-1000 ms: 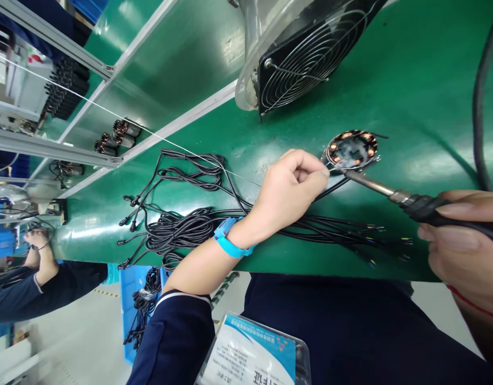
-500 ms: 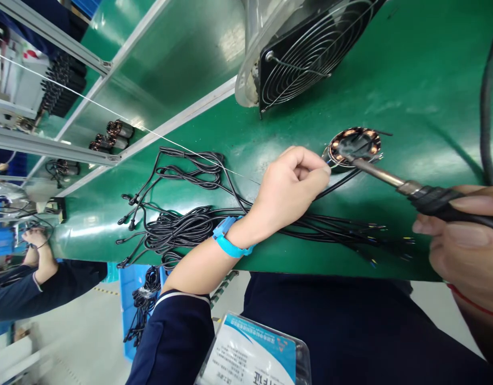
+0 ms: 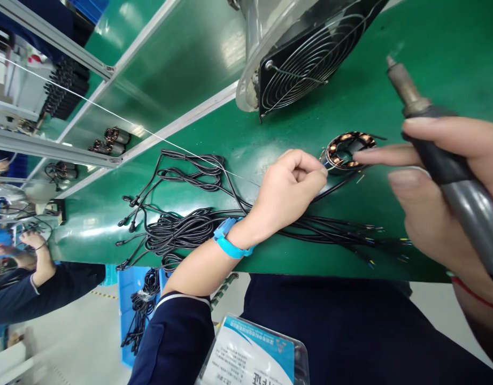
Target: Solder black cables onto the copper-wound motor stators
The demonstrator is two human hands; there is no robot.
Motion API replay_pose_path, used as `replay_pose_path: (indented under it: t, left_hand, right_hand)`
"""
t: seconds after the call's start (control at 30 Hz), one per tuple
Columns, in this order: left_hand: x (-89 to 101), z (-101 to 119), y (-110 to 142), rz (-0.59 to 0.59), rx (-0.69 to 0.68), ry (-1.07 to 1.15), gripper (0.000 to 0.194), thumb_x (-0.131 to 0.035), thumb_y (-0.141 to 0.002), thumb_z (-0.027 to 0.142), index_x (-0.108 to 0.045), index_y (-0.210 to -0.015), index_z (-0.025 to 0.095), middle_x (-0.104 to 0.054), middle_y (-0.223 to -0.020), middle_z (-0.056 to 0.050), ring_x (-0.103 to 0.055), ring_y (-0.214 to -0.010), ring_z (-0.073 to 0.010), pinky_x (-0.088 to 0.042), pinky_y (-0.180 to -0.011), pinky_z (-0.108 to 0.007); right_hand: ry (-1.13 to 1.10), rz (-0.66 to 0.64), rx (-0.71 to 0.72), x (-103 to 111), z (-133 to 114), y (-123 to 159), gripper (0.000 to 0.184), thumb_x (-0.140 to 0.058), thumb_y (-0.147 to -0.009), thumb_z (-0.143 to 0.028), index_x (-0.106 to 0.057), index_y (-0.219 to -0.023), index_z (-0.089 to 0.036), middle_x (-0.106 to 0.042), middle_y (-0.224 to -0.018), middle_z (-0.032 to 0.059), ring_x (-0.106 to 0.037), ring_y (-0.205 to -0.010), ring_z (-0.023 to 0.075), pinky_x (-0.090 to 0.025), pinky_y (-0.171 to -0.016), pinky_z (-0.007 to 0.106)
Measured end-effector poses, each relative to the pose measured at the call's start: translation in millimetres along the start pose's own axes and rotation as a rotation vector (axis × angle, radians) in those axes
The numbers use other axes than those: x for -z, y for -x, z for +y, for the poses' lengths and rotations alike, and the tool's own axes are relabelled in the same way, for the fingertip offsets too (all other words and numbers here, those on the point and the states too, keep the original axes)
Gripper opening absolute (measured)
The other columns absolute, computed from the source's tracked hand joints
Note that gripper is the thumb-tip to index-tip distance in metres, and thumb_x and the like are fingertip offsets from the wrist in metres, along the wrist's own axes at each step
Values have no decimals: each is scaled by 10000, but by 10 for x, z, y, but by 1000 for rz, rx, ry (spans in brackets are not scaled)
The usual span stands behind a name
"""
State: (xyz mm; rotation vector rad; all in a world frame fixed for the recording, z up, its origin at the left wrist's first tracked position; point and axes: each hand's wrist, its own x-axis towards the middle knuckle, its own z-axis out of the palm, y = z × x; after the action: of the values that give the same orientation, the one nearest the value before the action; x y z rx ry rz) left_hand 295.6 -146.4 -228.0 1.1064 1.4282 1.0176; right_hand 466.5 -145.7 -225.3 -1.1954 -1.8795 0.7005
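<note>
A stator ring (image 3: pixel 333 147) with copper windings sits on the green bench, a black cable running from its underside. At its left edge my left hand (image 3: pixel 292 187) is pinched closed on a thin wire; the fingertips hide most of it. My right hand (image 3: pixel 443 198) grips a soldering iron (image 3: pixel 451 155) by its dark handle, the metal tip raised up and away from the ring. Its index finger stretches out to the ring's right side; whether it touches cannot be told. Several black cables (image 3: pixel 182 230) lie under and beside my left forearm, their stripped ends toward my right hand.
A black fan with a wire guard (image 3: pixel 306 69) stands behind the ring. A taut pale strand (image 3: pixel 122 118) crosses from upper left toward my left hand. More stators (image 3: pixel 117 136) rest beyond a metal rail. A co-worker's hands (image 3: pixel 32 243) are at far left, above a blue bin (image 3: pixel 126 305).
My right hand has lifted the soldering iron's tip out of the ring, turning it upward, and its index finger now reaches toward the ring. My left hand stays nearly still.
</note>
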Motion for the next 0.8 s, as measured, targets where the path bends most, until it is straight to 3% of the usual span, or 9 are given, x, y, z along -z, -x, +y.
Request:
replay_pose_path:
  t: [0.17, 0.3, 0.47, 0.57, 0.7, 0.8]
  left_hand:
    - [5, 37, 11, 0, 10, -18, 44, -541, -762, 102, -536, -727, 130, -516, -742, 20, -420, -515, -6, -337, -451, -168]
    - [27, 115, 9, -17, 9, -50, 55, -588, -787, 133, -556, -744, 118, -537, -730, 21, -439, -550, 0, -381, -511, -154]
    - [52, 252, -17, -102, 234, 95, 89, -602, -799, 110, -540, -735, 113, -497, -546, 58, -426, -445, -16, -334, -401, -157]
    - [65, 278, -23, -128, 282, 181, 93, -604, -799, 94, -539, -735, 111, -490, -519, 62, -432, -426, -21, -315, -371, -152]
    - [69, 225, -8, -105, 223, 197, 108, -610, -807, 126, -533, -732, 113, -482, -536, 56, -417, -425, -20, -304, -375, -154]
    - [70, 137, -6, -43, -30, 102, 114, -629, -803, 179, -567, -738, 110, -562, -724, 3, -496, -551, -27, -384, -457, -164]
  right_hand:
    - [134, -59, 159, -24, -2, -89, 420, -496, -947, -325, -446, -1352, -226, -572, -1190, -1, -507, -1186, 131, -440, -1041, 349]
    - [207, 35, 71, -65, 59, -90, 447, -526, -933, -332, -436, -1359, -229, -615, -1079, 1, -449, -1256, 153, -459, -959, 343]
    - [238, -26, 114, -148, 93, -92, 415, -529, -918, -311, -451, -1319, -239, -624, -1034, -11, -561, -1062, 175, -456, -894, 387]
    - [248, -23, 147, -190, 97, -82, 416, -510, -924, -305, -426, -1325, -230, -623, -1059, -15, -563, -1055, 174, -449, -872, 374]
    - [245, -14, 144, -212, 89, -79, 411, -514, -924, -314, -427, -1318, -236, -621, -1027, -3, -532, -1134, 188, -451, -891, 359]
    - [184, -3, 125, -209, 89, -87, 413, -516, -925, -321, -433, -1321, -239, -614, -997, 5, -502, -1189, 183, -449, -947, 355]
